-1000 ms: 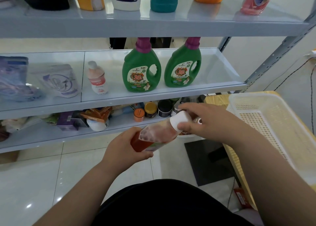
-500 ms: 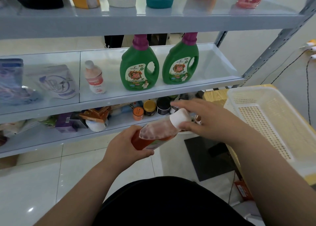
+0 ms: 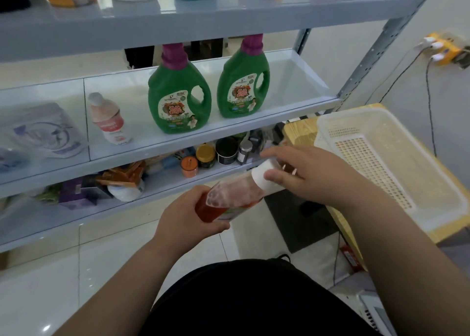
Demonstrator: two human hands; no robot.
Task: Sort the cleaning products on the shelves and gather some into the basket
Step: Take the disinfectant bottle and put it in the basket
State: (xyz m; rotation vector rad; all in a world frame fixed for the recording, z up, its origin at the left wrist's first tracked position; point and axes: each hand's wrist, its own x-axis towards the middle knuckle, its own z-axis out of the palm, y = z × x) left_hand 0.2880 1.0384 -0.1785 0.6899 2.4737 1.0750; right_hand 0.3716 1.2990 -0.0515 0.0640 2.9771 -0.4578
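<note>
1. Our left hand [image 3: 188,216] grips the lower half of the red bottle [image 3: 226,201], fingers wrapped under it and thumb along the near side.
2. Our right hand [image 3: 315,180] pinches the white cap [image 3: 260,176]: the thumb presses its side and the fingers reach over the far side.
3. The bottle lies tilted in the air between both hands, cap up and to the right, in front of the lowest shelf and left of the basket [image 3: 417,157].
4. The basket sits on a wooden table [image 3: 298,132] just right of our right hand, and nothing stands between them.
5. Behind the hands, on the lowest shelf, stand small jars: an orange jar [image 3: 189,167], a yellow-lidded jar [image 3: 205,156] and a black jar [image 3: 225,151].
6. On the middle shelf [image 3: 254,129] two green jugs [image 3: 178,104] [image 3: 241,91] stand side by side. A small pink bottle [image 3: 109,120] is well to their left, and a pale pouch [image 3: 48,129] is further left.
7. A dark mat [image 3: 300,223] lies on the floor under the right forearm.
8. Since half a second ago both grips and the bottle's tilt have stayed the same. Only the view has turned slightly right, so the jugs sit further left in frame. The top shelf's bottles are also cut off more than a second ago.
</note>
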